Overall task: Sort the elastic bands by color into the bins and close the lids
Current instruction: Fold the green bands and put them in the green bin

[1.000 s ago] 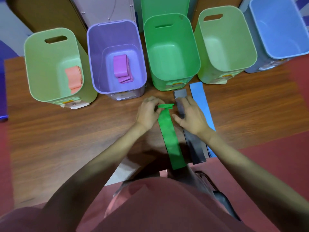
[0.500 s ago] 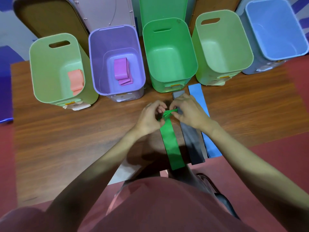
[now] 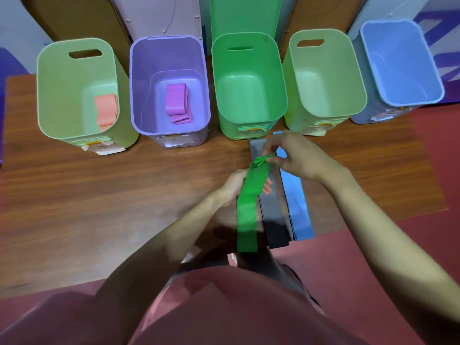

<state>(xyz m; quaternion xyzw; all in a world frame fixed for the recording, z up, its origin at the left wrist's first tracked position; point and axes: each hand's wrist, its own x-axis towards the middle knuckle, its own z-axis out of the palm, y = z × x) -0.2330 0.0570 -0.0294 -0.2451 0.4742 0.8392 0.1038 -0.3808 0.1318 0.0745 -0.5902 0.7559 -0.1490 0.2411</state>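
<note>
A green elastic band [image 3: 249, 210] is lifted off the wooden table [image 3: 124, 195]. My right hand [image 3: 301, 158] pinches its bunched far end. My left hand [image 3: 236, 185] sits under the band's middle, fingers showing past its right edge. A dark grey band [image 3: 273, 220] and a blue band [image 3: 297, 207] lie flat on the table beside it. Five open bins stand in a row behind: light green [image 3: 62, 78] with an orange band [image 3: 105, 110], purple [image 3: 139, 70] with a pink band [image 3: 175, 100], green [image 3: 249, 78], light green [image 3: 323, 75], blue [image 3: 403, 61].
Lids lean upright behind the bins: a brown one [image 3: 82, 18], a white one [image 3: 159, 13], a green one [image 3: 246, 13]. The table's near edge runs just under my forearms. Red floor [image 3: 435, 195] lies to the right.
My right hand has raised the green band's bunched end up and to the right. My left hand has slid back along the band and now sits beneath its middle.
</note>
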